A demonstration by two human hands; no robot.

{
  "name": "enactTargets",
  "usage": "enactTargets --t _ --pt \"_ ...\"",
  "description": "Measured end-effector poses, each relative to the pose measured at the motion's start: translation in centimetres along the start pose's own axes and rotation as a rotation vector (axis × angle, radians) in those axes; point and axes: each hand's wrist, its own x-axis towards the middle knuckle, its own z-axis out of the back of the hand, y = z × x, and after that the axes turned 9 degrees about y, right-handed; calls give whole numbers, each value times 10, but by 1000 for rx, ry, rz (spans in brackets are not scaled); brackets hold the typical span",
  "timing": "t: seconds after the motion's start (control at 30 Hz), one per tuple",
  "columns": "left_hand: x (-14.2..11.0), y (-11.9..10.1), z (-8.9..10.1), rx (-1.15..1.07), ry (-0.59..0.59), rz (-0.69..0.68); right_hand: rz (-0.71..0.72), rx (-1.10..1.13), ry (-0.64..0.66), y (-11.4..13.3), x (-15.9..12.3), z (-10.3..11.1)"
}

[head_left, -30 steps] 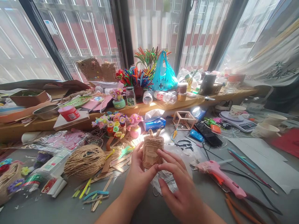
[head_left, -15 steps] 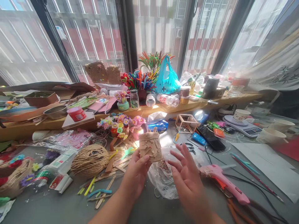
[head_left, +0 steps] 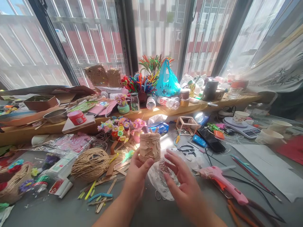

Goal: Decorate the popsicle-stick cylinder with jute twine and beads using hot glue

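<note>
A small twine-wrapped pot [head_left: 150, 147] is held upright in my left hand [head_left: 136, 176], thumb at its lower front and fingers behind. Twine rings its top and bottom, with rough brown pieces stuck between them and short sticks poking above the rim. My right hand [head_left: 181, 181] hovers to the right of the pot, fingers apart, touching nothing. Beneath it a clear plastic bag [head_left: 161, 186] with reddish-brown bits lies on the table. Farther right rests a pink hot glue gun [head_left: 224, 179], its nozzle toward my right hand.
A ball of twine [head_left: 90, 163] and scattered wooden sticks [head_left: 107, 194] lie on the left. Behind the pot stand crocheted flowers [head_left: 118, 127]. Black scissors [head_left: 187, 149], a wooden frame [head_left: 187, 125], a phone [head_left: 211, 139] and a kitchen scale [head_left: 241, 127] spread across the right.
The pot has turned and become more upright in my left hand. My right hand has moved closer to it and lower, its fingers bending inward. The camera view has shifted slightly.
</note>
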Motion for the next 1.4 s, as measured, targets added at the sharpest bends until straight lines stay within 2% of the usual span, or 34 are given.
enactTargets --t 0.07,0.1,0.17,0.27,0.37,0.43,0.53,0.63,0.7,0.8,0.93,1.1,1.17,1.23,1.4 --pt "3 1 5 -1 -60 -47 17 -160 -66 3 3 9" --pt "5 1 8 3 -89 -60 2 -249 -48 3 5 13" --pt "5 2 12 -21 -115 -63 -79 -414 98 0 6 18" --pt "0 1 12 -85 -33 -12 -265 -582 350 -10 5 15" --pt "-7 1 7 -133 92 89 -387 -649 420 -20 4 12" --pt "-9 3 3 -106 116 154 -406 -652 424 -25 6 15" --pt "-8 6 2 -56 47 171 -438 -661 440 -30 11 25" --pt "-5 9 3 -40 -43 110 -478 -671 469 -31 14 25" --pt "-4 9 3 -55 -42 62 -487 -665 496 -28 13 16" --pt "-6 7 3 -114 24 21 -472 -644 530 -18 10 -4" --pt "-8 5 3 -135 58 59 -414 -590 567 -4 8 -19" --pt "-6 4 4 -109 -16 58 -247 -580 441 -4 16 -7" --pt "-5 3 4 -100 -37 56 -192 -565 447 -8 23 -1" --pt "-5 3 4 -96 -32 62 -205 -545 482 -12 29 2" --pt "-5 2 2 -97 -7 45 -314 -572 454 -15 34 0"
